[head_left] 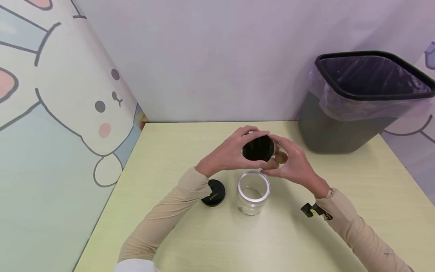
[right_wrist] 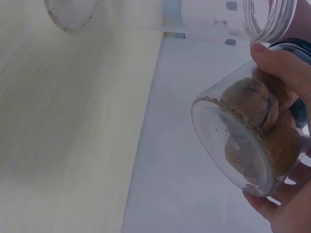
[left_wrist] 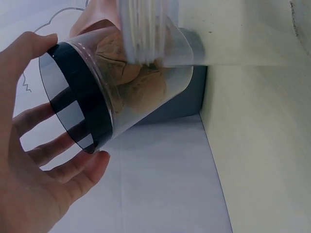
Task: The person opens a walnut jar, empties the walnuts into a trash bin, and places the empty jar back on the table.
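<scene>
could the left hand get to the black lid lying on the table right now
Probably not at once: the left hand grips the walnut jar together with the right hand. The black lid lies uncovered just under the left wrist, so once that grip lets go the way looks free.

You hold the lidded jar between your left hand and right hand, above the table; the open jar stands at its 6 o'clock, the loose lid at 8, the bin at 2
</scene>
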`<state>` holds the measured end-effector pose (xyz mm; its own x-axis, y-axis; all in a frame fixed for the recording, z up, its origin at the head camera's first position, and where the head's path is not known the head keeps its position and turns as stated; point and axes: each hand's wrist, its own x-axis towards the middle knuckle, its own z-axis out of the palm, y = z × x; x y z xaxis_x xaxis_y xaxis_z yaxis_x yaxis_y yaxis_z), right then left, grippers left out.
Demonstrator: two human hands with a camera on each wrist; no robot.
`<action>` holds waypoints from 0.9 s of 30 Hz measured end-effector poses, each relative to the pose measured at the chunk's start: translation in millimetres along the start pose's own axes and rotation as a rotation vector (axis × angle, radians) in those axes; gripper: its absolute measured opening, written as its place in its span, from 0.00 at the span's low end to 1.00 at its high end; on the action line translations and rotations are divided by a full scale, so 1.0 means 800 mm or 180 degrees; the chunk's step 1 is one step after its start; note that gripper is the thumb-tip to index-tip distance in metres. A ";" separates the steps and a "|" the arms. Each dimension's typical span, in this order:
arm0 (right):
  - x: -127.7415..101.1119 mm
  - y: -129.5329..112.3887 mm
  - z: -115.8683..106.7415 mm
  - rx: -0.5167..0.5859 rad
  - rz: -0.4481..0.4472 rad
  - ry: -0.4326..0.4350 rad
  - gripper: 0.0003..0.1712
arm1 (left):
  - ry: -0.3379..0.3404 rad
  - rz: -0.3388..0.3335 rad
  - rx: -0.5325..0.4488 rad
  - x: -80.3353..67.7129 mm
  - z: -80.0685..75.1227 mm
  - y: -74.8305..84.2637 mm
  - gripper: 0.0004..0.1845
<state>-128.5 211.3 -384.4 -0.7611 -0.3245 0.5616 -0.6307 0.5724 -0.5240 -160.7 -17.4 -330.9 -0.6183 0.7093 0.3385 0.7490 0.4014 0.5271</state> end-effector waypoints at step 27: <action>0.003 0.003 0.000 0.0035 -0.0028 0.0043 0.59 | -0.0096 0.0567 -0.0186 0.005 -0.003 -0.011 0.38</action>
<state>-131.6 212.2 -384.0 -0.7535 -0.3193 0.5747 -0.6390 0.5614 -0.5258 -170.5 -19.4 -332.4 -0.4691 0.7836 0.4073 0.8304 0.2343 0.5056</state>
